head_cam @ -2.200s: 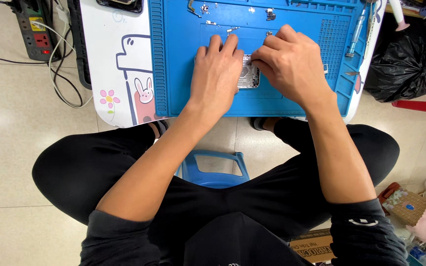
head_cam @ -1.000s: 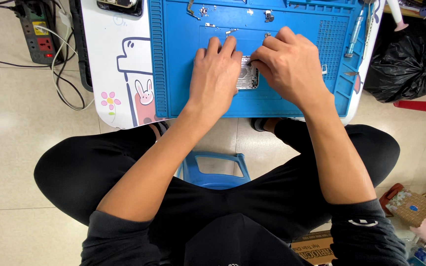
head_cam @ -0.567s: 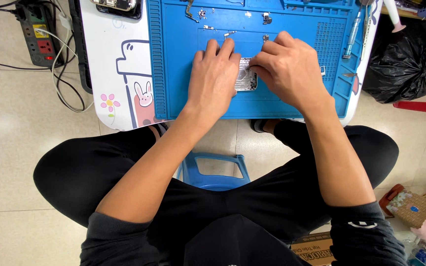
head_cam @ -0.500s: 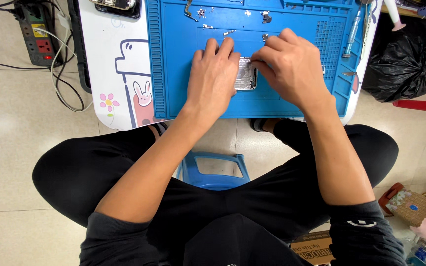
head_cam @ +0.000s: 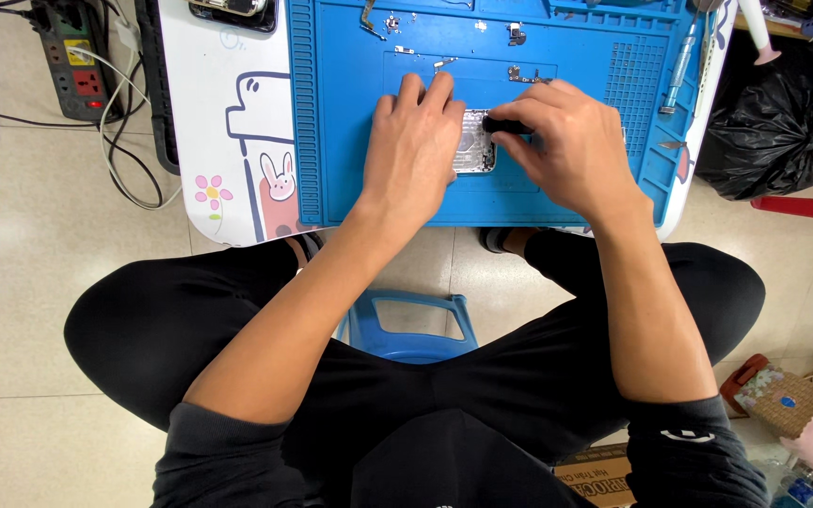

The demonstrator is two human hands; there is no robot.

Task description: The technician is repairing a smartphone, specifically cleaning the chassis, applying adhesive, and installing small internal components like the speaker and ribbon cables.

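We see a small silver metal phone housing [head_cam: 475, 141] lying flat near the middle of the blue silicone repair mat [head_cam: 350, 141], which keeps loose parts from sliding. Our left hand [head_cam: 413, 150] lies spread and flat over its left part, likely pinning it steady. Our right hand [head_cam: 571, 150] curls shut around a thin black tool [head_cam: 505, 124], its tip at the housing's upper right edge. The mat covers a white table [head_cam: 228, 141] with a pink rabbit cartoon sticker [head_cam: 277, 177]. A brown cardboard box [head_cam: 599, 478] with dark print sits by our right leg.
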